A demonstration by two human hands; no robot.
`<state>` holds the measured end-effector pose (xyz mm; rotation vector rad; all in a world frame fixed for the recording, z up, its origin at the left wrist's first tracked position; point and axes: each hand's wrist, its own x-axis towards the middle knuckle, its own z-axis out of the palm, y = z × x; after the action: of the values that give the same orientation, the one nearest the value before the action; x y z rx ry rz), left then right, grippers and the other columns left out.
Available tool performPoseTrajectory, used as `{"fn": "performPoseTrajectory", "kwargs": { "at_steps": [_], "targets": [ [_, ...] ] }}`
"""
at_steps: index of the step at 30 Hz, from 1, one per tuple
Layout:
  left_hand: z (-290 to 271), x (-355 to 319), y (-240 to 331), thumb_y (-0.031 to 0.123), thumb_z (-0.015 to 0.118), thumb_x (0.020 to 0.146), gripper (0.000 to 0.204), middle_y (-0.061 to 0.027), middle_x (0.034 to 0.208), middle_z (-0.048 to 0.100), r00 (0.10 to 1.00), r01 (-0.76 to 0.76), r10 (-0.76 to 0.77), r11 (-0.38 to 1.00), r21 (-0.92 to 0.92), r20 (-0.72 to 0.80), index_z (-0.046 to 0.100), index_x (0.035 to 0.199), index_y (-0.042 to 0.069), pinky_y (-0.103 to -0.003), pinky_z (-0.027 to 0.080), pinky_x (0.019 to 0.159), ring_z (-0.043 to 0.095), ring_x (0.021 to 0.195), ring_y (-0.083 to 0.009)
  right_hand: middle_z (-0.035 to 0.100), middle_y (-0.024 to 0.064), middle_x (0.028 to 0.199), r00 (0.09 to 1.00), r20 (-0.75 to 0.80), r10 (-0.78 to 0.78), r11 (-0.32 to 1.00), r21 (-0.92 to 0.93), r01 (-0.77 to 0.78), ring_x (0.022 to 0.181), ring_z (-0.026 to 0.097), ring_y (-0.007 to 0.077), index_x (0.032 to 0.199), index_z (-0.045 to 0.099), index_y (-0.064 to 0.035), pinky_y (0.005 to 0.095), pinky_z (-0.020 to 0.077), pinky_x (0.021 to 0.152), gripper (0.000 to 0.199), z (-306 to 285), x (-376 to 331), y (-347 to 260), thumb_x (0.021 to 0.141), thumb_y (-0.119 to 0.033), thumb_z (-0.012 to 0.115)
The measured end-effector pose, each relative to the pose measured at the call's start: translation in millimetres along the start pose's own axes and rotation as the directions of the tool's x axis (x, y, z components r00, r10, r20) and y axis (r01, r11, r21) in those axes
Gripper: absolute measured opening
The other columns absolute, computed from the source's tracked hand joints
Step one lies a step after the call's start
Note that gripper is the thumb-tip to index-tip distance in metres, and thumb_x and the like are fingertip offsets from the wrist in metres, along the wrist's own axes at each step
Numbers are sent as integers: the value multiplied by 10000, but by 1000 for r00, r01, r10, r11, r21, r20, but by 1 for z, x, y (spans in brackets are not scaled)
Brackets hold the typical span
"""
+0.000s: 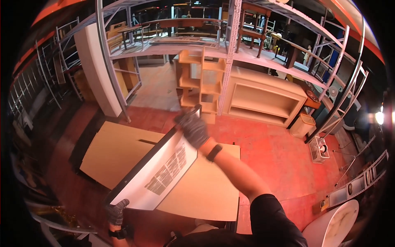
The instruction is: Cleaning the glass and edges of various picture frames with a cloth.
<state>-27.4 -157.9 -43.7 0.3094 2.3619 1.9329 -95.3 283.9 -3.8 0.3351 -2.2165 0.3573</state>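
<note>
A long panel [164, 177] with a dark rim and a white face bearing a printed block of text stands tilted over a light wood tabletop [210, 189]. My left hand [117, 212], in a dark grey glove, grips its near lower corner, thumb lying on the white face. Along the panel's upper edge, near the far end, is my gloved right hand [192, 129]. Motion smears its fingers, so their grip is unclear. The tabletop spreads out on both sides of the panel, with a dark slot [147, 142] on its left part.
Ahead stand a stepped wooden shelf [201, 82], a low open cabinet [263, 99] and a metal rack [230, 53] loaded with furniture. A white column [96, 70] rises at left. To the right are a bin [303, 125], a crate [319, 150] and a round white top [335, 224].
</note>
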Motion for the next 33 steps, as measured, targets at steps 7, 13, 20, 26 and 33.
{"fn": "performPoseTrajectory", "kwargs": {
  "at_steps": [7,13,20,26,33],
  "targets": [
    [3,-4,20,39,774,723,446,-62,1009,727,997,-66,64,997,-31,-51,703,1159,-23,-289,548,757,666,869,-162,679,196,881,840,-31,542,807,300,-509,832,654,387,1051,672,-54,443,516,709,239,27,-16,128,976,-235,535],
    [-6,-6,77,42,793,711,487,-146,1070,742,989,-138,148,865,483,18,686,1177,-51,-350,562,817,704,939,-224,322,-27,802,616,222,756,374,625,-685,738,288,170,841,377,-104,317,388,600,433,69,-76,116,806,-276,772],
    [17,9,115,35,761,727,460,-287,1023,707,985,-166,-44,67,984,169,670,1167,-65,-424,555,834,699,940,-427,343,-26,763,255,498,829,-48,517,-854,706,333,156,799,379,-140,303,360,586,528,115,-145,95,712,-387,837],
    [-14,37,129,100,849,666,469,-221,937,738,985,-145,-35,383,912,171,689,1070,-77,-385,563,772,726,829,-296,600,-4,713,798,-235,554,784,469,-406,608,534,164,827,622,-72,361,436,585,155,73,-60,57,938,-120,525],
    [12,32,105,67,845,735,355,-134,943,746,974,-226,191,803,551,121,695,1035,-49,-348,568,723,699,798,-197,594,96,801,901,-32,433,167,985,-46,682,546,171,875,574,42,328,474,640,151,4,46,-59,970,-74,573]
  ]
}}
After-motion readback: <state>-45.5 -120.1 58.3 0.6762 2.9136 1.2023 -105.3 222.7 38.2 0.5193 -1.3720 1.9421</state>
